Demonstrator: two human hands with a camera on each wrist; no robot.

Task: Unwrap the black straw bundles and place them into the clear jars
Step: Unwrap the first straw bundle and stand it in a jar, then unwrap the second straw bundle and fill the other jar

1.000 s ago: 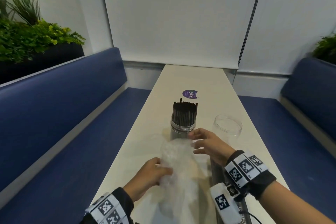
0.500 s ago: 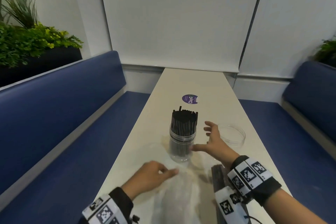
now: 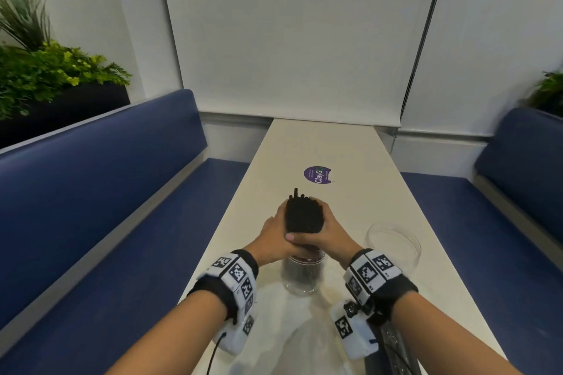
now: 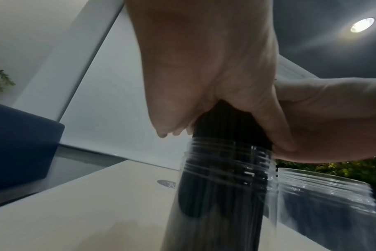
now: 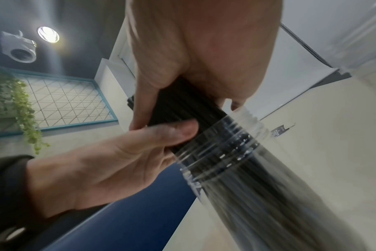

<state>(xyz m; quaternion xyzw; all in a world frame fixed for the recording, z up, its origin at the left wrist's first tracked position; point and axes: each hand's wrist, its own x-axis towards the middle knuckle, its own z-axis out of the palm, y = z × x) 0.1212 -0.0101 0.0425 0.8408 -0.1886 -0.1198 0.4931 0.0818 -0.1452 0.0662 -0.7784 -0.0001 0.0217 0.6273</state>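
A clear jar [image 3: 301, 275] stands on the white table [image 3: 350, 152], packed with black straws [image 3: 303, 215] that stick out above its rim. My left hand [image 3: 274, 233] and right hand [image 3: 330, 230] wrap around the straw tops from both sides, thumbs meeting at the front. In the left wrist view the straws [image 4: 230, 129] go down into the threaded jar neck [image 4: 225, 158]. The right wrist view shows both hands curled round the straws [image 5: 182, 108] above the jar [image 5: 223, 149]. A second clear jar [image 3: 394, 248], with nothing in it, stands to the right.
Crumpled clear plastic wrap [image 3: 304, 335] lies on the table in front of the jar. A dark wrapped bundle [image 3: 393, 347] lies by my right wrist. A purple sticker [image 3: 317, 175] sits farther back. Blue benches [image 3: 91, 192] flank the table.
Both hands left the plastic wrap and moved forward onto the straws in the jar, closing round them. The wrap now lies flat on the table.
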